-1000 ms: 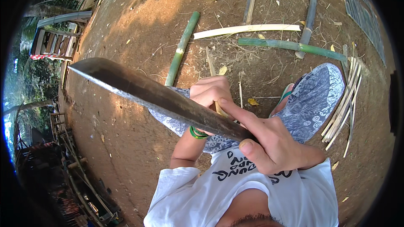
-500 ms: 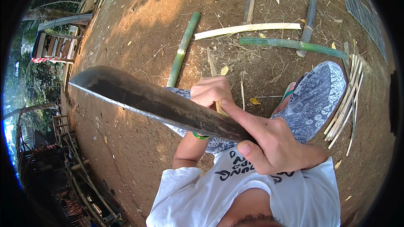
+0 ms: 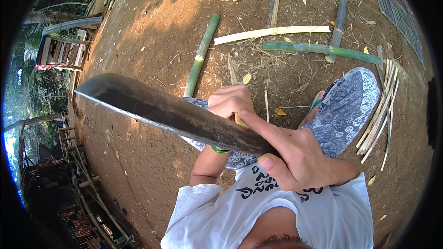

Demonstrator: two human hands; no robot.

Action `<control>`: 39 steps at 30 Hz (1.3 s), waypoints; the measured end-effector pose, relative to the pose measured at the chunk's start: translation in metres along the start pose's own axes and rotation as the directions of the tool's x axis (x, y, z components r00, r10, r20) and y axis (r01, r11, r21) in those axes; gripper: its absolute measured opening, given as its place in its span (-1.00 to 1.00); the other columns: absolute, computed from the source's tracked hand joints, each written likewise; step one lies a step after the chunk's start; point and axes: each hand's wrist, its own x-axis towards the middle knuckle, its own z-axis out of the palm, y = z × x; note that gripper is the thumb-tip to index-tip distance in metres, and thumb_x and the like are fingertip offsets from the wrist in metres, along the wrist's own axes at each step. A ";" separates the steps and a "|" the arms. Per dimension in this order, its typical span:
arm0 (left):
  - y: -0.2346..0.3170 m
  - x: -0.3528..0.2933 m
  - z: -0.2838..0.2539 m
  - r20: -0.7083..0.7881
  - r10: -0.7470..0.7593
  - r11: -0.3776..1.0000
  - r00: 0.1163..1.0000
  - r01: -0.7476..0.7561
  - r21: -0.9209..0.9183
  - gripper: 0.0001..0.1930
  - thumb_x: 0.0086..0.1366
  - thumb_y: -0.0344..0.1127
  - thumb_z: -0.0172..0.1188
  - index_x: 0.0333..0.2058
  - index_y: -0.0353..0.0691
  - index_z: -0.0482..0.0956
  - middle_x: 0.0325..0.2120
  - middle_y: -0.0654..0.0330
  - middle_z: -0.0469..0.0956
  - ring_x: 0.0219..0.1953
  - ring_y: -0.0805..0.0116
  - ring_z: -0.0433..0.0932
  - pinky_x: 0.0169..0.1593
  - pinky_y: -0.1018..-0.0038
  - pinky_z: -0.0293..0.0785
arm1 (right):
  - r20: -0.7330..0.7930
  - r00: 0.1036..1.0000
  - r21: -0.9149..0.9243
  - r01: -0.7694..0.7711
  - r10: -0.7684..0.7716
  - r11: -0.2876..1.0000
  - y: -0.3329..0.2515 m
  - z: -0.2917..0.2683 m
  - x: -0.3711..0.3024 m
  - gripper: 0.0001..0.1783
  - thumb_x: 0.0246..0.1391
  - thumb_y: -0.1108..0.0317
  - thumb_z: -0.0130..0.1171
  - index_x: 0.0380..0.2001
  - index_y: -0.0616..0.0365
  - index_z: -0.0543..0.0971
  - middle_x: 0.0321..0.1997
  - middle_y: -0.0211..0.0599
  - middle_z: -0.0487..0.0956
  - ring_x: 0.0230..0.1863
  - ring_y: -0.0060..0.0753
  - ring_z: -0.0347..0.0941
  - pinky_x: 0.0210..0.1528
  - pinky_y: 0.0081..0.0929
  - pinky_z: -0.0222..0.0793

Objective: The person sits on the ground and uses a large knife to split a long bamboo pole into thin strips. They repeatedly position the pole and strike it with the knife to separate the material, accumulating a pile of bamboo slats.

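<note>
A patch of bare reddish-brown earth (image 3: 152, 32) fills most of the view, seen from above by a seated person in a white printed shirt (image 3: 277, 203) and blue patterned trousers (image 3: 346, 106). Across the middle runs a large dark machete blade (image 3: 170, 113), its blunt tip toward nine o'clock and its base toward the centre, where the right hand (image 3: 300, 161) holds it: the fingers are wrapped shut around the handle end, with the index finger laid straight out toward the blade's base and the thumb pressed along the side. Just above, at about twelve o'clock from that hand, the left hand (image 3: 230, 101) is curled into a fist, clamped on a thin pale bamboo strip (image 3: 237, 119) that pokes out below the knuckles, close to the blade's edge. A green band (image 3: 220, 150) circles the left wrist. On the ground toward twelve o'clock lies a green bamboo pole (image 3: 201, 55); toward one o'clock lie a pale split bamboo slat (image 3: 272, 32) and another green pole (image 3: 323, 50). At three o'clock, beside the knee, lies a bundle of thin pale bamboo splints (image 3: 380, 115).
</note>
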 end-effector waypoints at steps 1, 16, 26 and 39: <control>0.000 0.000 0.000 -0.001 0.001 1.000 1.000 -0.001 0.005 -0.63 0.25 -0.17 0.29 -0.59 -0.23 0.38 -0.72 0.28 0.36 -0.66 0.39 0.33 -0.57 0.46 0.21 | 0.009 1.000 0.038 -0.011 0.011 0.999 0.000 -0.001 0.001 -0.28 0.23 0.11 0.11 0.34 0.32 0.27 -0.33 0.15 0.58 -0.45 0.02 0.59 -0.52 -0.19 0.53; 0.002 0.006 0.003 0.021 -0.016 0.995 1.000 0.014 0.097 -0.58 0.20 -0.16 0.34 -0.63 -0.22 0.32 -0.73 0.28 0.31 -0.68 0.39 0.31 -0.58 0.50 0.17 | 0.066 0.994 0.223 -0.097 0.084 0.970 0.007 -0.007 0.005 -0.29 0.30 0.05 0.03 0.36 0.26 0.22 -0.33 -0.03 0.59 -0.40 -0.03 0.62 -0.37 -0.24 0.52; -0.010 0.006 0.013 0.065 -0.018 0.999 0.998 0.016 0.030 -0.47 0.06 0.05 0.46 -0.64 -0.21 0.34 -0.75 0.28 0.29 -0.75 0.37 0.26 -0.63 0.46 0.10 | 0.041 0.993 0.239 -0.114 0.107 0.964 0.010 -0.019 -0.002 -0.34 0.32 0.04 -0.01 0.32 0.25 0.26 -0.40 -0.13 0.60 -0.53 -0.12 0.58 -0.46 -0.31 0.42; -0.010 0.022 0.030 0.108 -0.104 0.993 0.989 0.098 0.062 -0.59 0.24 -0.08 0.14 -0.63 -0.26 0.34 -0.72 0.15 0.31 -0.71 0.23 0.31 -0.60 0.36 0.17 | -0.109 0.986 0.215 -0.097 0.123 0.972 0.011 -0.029 -0.007 -0.42 0.33 0.04 -0.01 0.28 0.15 0.30 -0.59 -0.15 0.53 -0.61 -0.02 0.51 -0.51 -0.19 0.35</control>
